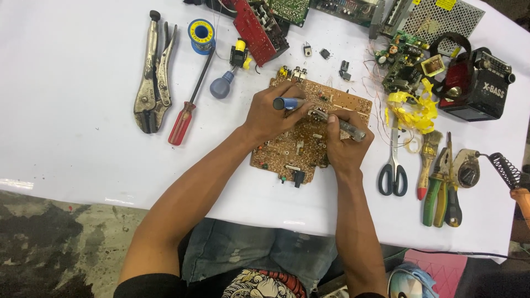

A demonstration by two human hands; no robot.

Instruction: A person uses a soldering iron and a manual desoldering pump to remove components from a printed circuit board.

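Mid-frame, the left hand (270,113) grips a blue-handled tool (287,102) and the right hand (345,144) grips a metal tool (348,128), both on the brown board (301,144); work looks underway, parts still attached.

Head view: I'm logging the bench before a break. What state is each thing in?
left hand: gripping blue-capped tool
right hand: holding metal tool on board
brown circuit board: flat, solder side up
scissors: shut
locking pliers: lying flat, handles apart
red screwdriver: lying unused
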